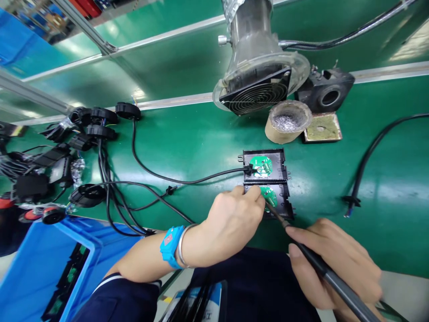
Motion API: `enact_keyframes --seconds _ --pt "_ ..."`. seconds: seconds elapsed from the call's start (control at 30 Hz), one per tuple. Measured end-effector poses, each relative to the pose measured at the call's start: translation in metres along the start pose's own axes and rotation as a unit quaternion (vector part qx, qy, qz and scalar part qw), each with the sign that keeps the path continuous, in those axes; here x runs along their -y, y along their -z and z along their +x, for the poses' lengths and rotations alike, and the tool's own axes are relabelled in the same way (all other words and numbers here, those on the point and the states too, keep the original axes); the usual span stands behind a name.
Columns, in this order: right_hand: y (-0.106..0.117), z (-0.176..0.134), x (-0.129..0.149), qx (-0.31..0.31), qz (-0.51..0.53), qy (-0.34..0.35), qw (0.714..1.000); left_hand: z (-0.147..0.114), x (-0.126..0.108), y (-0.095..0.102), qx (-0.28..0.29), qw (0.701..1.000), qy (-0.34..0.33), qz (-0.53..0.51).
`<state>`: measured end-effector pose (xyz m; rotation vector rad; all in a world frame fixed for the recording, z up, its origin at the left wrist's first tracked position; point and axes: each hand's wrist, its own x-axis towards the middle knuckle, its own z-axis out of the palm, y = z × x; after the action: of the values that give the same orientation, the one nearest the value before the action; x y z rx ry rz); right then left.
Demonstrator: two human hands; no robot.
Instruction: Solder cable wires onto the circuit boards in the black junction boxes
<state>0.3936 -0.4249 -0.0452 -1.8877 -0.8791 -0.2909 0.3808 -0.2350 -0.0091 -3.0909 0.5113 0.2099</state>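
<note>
My right hand (345, 259) grips a soldering iron (313, 257) like a pen. The iron's tip reaches the lower green circuit board (269, 193), which lies in a black plastic case half (286, 206). Above that board my left hand (234, 219) is closed in a pinch; what its fingers hold is hidden. Directly behind sits a second case half (278, 156) with another green circuit board (256, 162). A black cable (194, 182) runs from its left side to a round black part (128, 110).
A fume extractor fan (261, 96) hangs at the back, beside a round tub of silvery bits (284, 123), a sponge tray (322, 128) and a black iron stand (330, 91). Coiled cables (103, 174) crowd the left. A blue bin (97, 250) stands front left; a loose cable (362, 165) lies right.
</note>
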Motion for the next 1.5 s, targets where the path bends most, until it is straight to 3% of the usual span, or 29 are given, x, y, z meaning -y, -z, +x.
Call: enact_keyframes --seconds 0.87,1.23,1.5 --pt "-0.005 0.000 -0.004 -0.016 -0.029 -0.008 0.999 0.000 0.002 -0.003 -0.013 1.000 0.010 0.013" --pt "-0.010 -0.013 -0.007 -0.012 -0.076 0.034 0.996 0.003 -0.001 -0.003 -0.020 1.000 0.005 0.020" --pt "-0.007 -0.019 -0.008 -0.060 -0.044 0.030 0.997 0.002 -0.001 -0.003 -0.023 0.999 0.006 0.023"
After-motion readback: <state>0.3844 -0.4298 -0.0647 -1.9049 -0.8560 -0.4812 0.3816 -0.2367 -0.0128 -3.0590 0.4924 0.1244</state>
